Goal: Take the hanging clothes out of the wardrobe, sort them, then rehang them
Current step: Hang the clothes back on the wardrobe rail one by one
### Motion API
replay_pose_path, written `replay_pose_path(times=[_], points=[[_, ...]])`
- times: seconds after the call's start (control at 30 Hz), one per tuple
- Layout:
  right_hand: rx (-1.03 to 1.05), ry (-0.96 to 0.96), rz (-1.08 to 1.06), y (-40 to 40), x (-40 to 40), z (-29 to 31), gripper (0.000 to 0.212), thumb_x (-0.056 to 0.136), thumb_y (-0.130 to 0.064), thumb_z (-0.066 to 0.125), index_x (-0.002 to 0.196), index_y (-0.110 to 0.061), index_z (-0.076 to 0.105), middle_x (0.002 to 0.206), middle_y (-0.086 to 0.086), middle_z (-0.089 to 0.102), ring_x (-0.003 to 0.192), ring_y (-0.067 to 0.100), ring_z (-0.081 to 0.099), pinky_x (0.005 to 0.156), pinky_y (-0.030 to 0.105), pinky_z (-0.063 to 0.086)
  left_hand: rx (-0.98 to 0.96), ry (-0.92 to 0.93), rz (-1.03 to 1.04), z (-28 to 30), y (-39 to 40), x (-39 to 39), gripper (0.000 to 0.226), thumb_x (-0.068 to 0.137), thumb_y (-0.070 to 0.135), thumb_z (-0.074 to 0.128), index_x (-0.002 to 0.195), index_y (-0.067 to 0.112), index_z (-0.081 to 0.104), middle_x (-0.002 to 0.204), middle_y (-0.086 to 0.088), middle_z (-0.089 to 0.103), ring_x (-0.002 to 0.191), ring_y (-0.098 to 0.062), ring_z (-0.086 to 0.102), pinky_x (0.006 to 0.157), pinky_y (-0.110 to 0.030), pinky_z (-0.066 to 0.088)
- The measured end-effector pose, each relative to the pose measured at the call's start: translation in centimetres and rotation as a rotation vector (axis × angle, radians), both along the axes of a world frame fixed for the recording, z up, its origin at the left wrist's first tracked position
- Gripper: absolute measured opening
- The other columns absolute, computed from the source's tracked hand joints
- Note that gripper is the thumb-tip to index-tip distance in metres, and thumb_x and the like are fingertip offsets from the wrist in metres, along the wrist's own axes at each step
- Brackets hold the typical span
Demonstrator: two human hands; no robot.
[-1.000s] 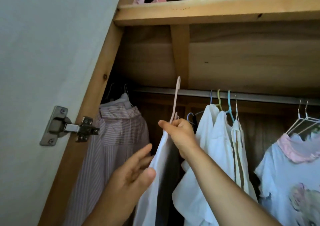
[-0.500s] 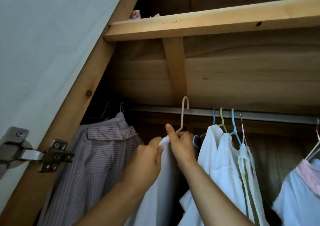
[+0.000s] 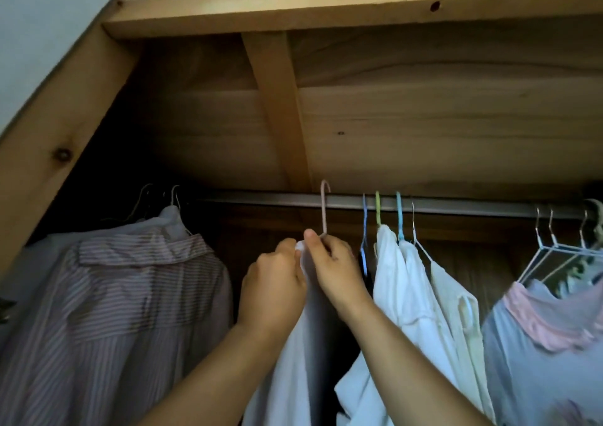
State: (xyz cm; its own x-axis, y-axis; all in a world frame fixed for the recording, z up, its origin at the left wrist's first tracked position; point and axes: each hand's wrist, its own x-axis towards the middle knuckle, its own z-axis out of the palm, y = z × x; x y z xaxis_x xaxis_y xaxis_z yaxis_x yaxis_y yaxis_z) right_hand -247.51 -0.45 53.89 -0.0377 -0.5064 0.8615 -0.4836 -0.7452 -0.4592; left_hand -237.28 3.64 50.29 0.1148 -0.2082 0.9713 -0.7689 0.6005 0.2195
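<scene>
A white garment (image 3: 290,354) hangs on a pink hanger (image 3: 324,208) whose hook sits at the metal rail (image 3: 456,204). My right hand (image 3: 336,269) pinches the hanger's neck just under the hook. My left hand (image 3: 274,285) grips the garment's top edge right beside it. A striped pink shirt (image 3: 130,311) hangs at the left. White shirts (image 3: 411,288) on blue, yellow and teal hangers hang to the right, then a pale blue top with a pink collar (image 3: 538,327).
A wooden shelf (image 3: 326,4) runs overhead with a support batten (image 3: 277,109) beneath it. The wardrobe's wooden side post (image 3: 62,125) slants at the left. Several bare wire hangers (image 3: 554,249) hang at the far right of the rail.
Both hands have lifted the white garment up to the rail, and the pink hook now sits at it. My left hand moved from the cloth's side to its top edge.
</scene>
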Motion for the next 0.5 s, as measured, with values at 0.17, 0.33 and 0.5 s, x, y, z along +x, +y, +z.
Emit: replay_pose_path(times=[0.17, 0.33, 0.5], points=[[0.015, -0.027, 0.014, 0.7, -1.9, -0.8, 0.061, 0.09, -0.054, 0.046, 0.141, -0.02, 0.039, 0.143, -0.001, 0.04, 0.131, 0.016, 0.039, 0.101, 0.028, 0.032, 0.06, -0.093, 0.005, -1.3, -0.4, -1.3, 0.027, 0.1, 0.029, 0.033, 0.12, 0.021, 0.05, 0.091, -0.001, 0.065, 0.082, -0.018, 0.063, 0.067, -0.028, 0.05], [-0.009, -0.084, 0.045, 1.6, -3.1, -2.7, 0.051, 0.087, -0.051, 0.054, 0.129, -0.021, 0.052, 0.126, -0.008, 0.052, 0.12, 0.009, 0.047, 0.099, 0.027, 0.04, 0.084, -0.119, 0.138, -1.3, 1.3, -2.4, 0.031, 0.102, 0.033, 0.027, 0.123, 0.022, 0.046, 0.097, -0.005, 0.066, 0.09, -0.024, 0.063, 0.068, -0.031, 0.045], [-0.045, -0.104, -0.015, 3.8, -4.4, -5.0, 0.041, 0.088, -0.044, 0.058, 0.123, -0.024, 0.056, 0.117, -0.015, 0.058, 0.109, 0.003, 0.053, 0.095, 0.022, 0.044, 0.1, -0.117, 0.097, -2.9, 3.8, -1.6, 0.047, 0.098, 0.041, 0.034, 0.143, 0.029, 0.026, 0.12, -0.002, 0.061, 0.104, -0.025, 0.059, 0.082, -0.037, 0.05]])
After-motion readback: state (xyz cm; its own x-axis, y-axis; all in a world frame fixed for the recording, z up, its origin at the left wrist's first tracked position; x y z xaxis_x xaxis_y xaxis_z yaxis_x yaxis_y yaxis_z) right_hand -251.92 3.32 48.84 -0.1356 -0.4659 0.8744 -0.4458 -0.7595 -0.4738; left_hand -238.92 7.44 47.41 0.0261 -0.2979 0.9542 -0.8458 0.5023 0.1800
